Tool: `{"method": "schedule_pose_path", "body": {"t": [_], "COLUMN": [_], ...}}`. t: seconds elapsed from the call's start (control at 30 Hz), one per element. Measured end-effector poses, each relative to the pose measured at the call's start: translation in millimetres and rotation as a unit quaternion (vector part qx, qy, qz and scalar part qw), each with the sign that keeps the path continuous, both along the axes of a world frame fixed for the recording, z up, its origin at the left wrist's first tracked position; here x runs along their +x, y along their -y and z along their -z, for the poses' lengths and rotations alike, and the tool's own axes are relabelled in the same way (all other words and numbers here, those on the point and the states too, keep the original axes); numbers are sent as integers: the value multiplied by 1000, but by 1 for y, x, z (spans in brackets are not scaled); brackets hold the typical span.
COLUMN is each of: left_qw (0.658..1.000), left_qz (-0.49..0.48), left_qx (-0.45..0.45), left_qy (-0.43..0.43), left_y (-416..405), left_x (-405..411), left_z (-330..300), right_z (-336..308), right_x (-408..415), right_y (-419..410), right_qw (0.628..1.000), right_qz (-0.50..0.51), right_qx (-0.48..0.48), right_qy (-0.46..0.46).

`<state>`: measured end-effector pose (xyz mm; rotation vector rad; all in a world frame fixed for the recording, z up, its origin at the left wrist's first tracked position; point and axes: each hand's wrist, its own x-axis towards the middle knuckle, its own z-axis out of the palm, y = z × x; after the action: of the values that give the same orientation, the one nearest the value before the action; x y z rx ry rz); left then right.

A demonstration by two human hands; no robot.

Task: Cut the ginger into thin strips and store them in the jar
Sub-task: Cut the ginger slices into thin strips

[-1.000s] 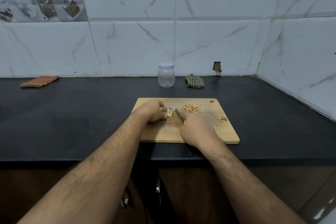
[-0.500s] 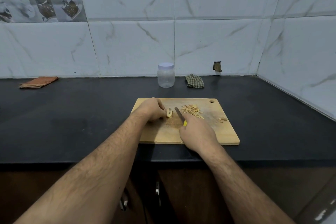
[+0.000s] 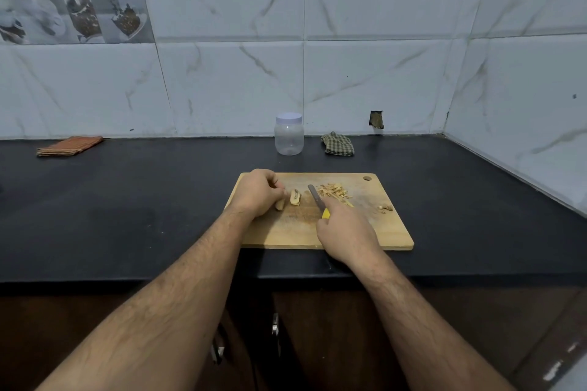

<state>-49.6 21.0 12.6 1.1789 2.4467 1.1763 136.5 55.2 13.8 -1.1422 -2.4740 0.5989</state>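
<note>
Head view looks down on a wooden cutting board [image 3: 374,232] lying on a black countertop [image 3: 127,216]. At about 10 o'clock on the board the left hand [image 3: 259,192] lies knuckles-up with its fingers curled over a ginger piece [image 3: 280,205], whose end shows just under the fingertips. Just beside it, toward 3 o'clock, a second ginger chunk [image 3: 295,197] lies free on the wood. The right hand [image 3: 347,233], at about 6 o'clock on the board, is closed round the yellow handle of a knife [image 3: 316,197]; the blade points toward 11 o'clock, between the loose chunk and a heap of ginger strips [image 3: 333,192]. Whether the tip touches the board cannot be told. A few small scraps [image 3: 386,208] lie apart near the board's 3 o'clock edge. Beyond the board at 12 o'clock, against the marbled tile wall [image 3: 381,73], a clear plastic jar [image 3: 289,140] stands upright with its white lid on. A checked green cloth [image 3: 338,144] lies just to the jar's 3 o'clock side, and a folded orange cloth [image 3: 68,146] lies well apart toward 9 o'clock.
</note>
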Motion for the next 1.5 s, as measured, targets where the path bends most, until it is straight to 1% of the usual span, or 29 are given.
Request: {"method": "schedule_pose_path", "body": {"t": [0.1,0.2,0.3,0.43,0.53,0.6,0.67,0.73,0.9,1.17,1.3,1.5], "left_qw": [999,995,993,997,998,997,992,987,989,977,973,975], "left_qz": [17,37,21,-24,-17,36,111,140,113,112,113,106], "left_qx": [29,0,-14,-23,-13,-15,-49,-80,-92,-155,-159,-148], "left_qy": [43,90,112,72,61,63,40,12,-34,-98,-122,-127], "left_y": [1,-1,-10,-14,-11,-6,0,1,-1,-2,-1,-2], "left_x": [6,22,38,48,45,40,38,38,43,45,46,46], "left_z": [-8,-10,0,12,15,12,7,4,5,2,3,5], "right_z": [-5,-8,-7,-10,-13,-12,-9,-9,-15,-17,-15,-18], "right_x": [3,8,15,21,26,27,26,23,21,19,15,11], "right_y": [0,0,-1,0,3,6,9,11,16,21,22,24], "right_qw": [1000,1000,999,998,997,997,996,994,988,988,988,983], "right_qz": [-8,-7,9,-2,-21,-22,-18,-10,-22,-27,-27,-22], "right_qx": [-8,-2,14,11,1,-7,-1,16,10,3,-2,-5], "right_qy": [-4,8,38,55,69,79,91,104,151,151,149,184]}}
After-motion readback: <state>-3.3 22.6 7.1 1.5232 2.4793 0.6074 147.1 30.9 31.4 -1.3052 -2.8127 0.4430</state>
